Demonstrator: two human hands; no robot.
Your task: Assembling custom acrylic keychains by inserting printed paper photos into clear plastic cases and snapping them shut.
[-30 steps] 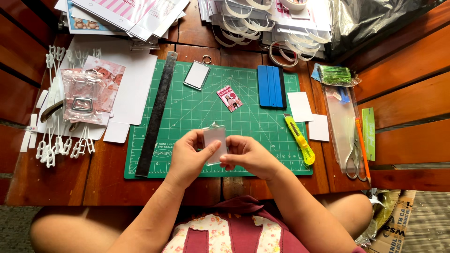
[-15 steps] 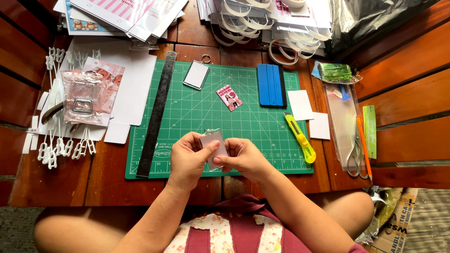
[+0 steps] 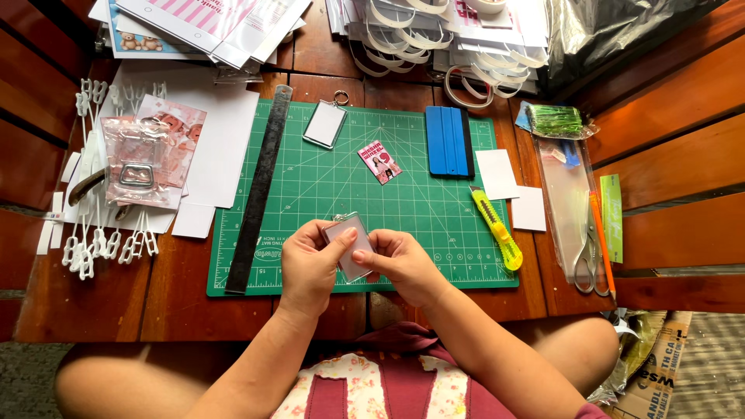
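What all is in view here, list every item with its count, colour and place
Keychain: one, clear with pale insert, held in both hands over mat's near edge.
Second keychain: one, clear, mat's far edge.
Mat: one, green, table centre.
Ruler: one, dark, mat's left edge.
Card: one, pink, mid-mat.
Squeegee: one, blue, mat's far right.
Knife: one, yellow, mat's right edge.
Paper slips: two, white, right of mat.
Scissors: one, silver, far right.
Clips: many, white, left.
Table: one, brown wood.
Left hand: grips keychain's left side.
Right hand: grips its right side.
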